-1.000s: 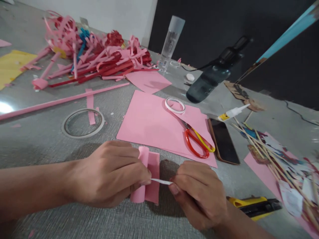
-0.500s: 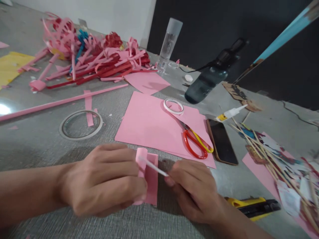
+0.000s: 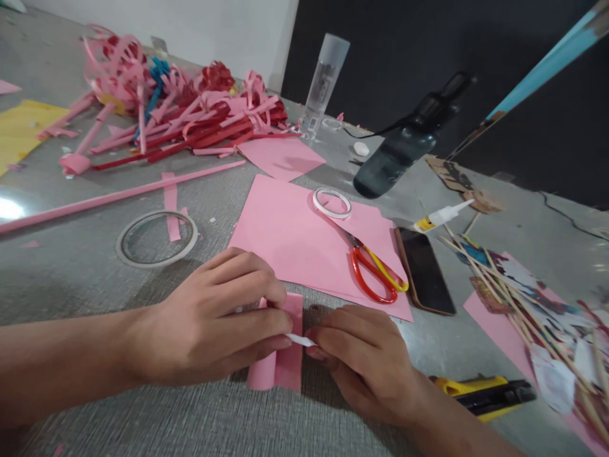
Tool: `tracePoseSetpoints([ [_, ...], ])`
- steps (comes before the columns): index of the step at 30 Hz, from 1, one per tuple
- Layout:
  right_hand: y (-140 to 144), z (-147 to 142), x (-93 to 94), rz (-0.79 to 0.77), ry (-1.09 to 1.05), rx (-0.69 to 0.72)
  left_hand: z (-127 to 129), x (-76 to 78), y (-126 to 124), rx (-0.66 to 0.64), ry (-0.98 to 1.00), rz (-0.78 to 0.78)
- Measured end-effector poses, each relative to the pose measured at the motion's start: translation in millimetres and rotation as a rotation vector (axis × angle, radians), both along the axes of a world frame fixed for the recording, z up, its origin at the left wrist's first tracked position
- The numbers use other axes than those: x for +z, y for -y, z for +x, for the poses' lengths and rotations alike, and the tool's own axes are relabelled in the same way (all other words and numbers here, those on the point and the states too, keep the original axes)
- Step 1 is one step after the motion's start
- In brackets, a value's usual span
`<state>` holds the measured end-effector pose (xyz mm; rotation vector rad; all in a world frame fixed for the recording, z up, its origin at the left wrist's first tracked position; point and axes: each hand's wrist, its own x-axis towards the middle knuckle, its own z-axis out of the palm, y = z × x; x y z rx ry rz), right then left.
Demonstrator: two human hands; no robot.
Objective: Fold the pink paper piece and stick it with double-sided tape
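Observation:
A narrow white strip, perhaps tape (image 3: 301,341), stretches between my two hands and looks slightly twisted. My left hand (image 3: 228,317) pinches its left end with thumb and fingers, above a small piece of pink paper (image 3: 288,368). That paper lies on the table, with its left side curled into a roll; my left hand covers its middle. On the right, my right hand (image 3: 366,362) is closed on the strip's other end, just off the paper's right edge.
Beyond my hands lie pink sheets (image 3: 276,235) with scissors (image 3: 373,273) and a small tape roll (image 3: 332,203). A larger tape roll (image 3: 157,238) is at left. A phone (image 3: 424,270), glue bottle (image 3: 442,216), box cutter (image 3: 485,397) and sticks (image 3: 504,285) lie right; a dark bottle (image 3: 397,155) stands behind.
My left hand has moved its fingertips right and taken hold of the white strip, leaving the paper's curled edge. Less of the strip shows between my hands; my right hand has barely moved.

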<state>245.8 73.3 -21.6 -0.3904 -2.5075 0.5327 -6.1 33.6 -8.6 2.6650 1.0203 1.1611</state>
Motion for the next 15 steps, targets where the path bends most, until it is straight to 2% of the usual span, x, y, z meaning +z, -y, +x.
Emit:
tracePoseSetpoints([
  [9, 2.3, -0.8, 1.2, 0.019, -0.013, -0.029, -1.0, -2.7, 0.3, -0.086, 0.035, -0.017],
  [15, 2.5, -2.3, 4.9, 0.001, -0.055, -0.074, -0.8, 1.9, 0.5, -0.068, 0.044, -0.039],
])
